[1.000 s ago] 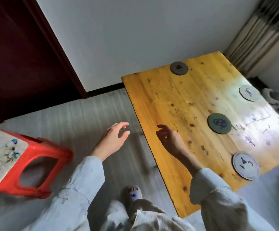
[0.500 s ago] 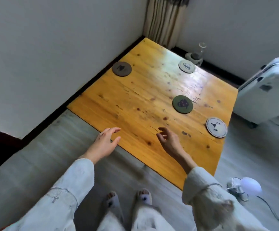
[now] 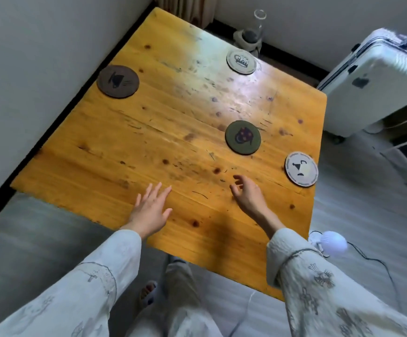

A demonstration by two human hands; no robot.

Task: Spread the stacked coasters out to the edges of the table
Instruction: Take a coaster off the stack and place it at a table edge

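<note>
Three coasters sit at table edges; the green coaster lies centre-right on the wooden table. Right hand, fingers loosely curled and empty, should press it flat and slide it outward. Left hand hovers with fingers spread, holding nothing.

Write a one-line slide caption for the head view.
Both empty hands, left hand and right hand, hover over a wooden table holding four coasters.

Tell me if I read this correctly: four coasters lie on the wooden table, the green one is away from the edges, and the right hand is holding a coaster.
Not quite. In the head view the right hand is open and holds nothing. The rest stands: four coasters lie on the table, the green coaster away from the edges.
</note>
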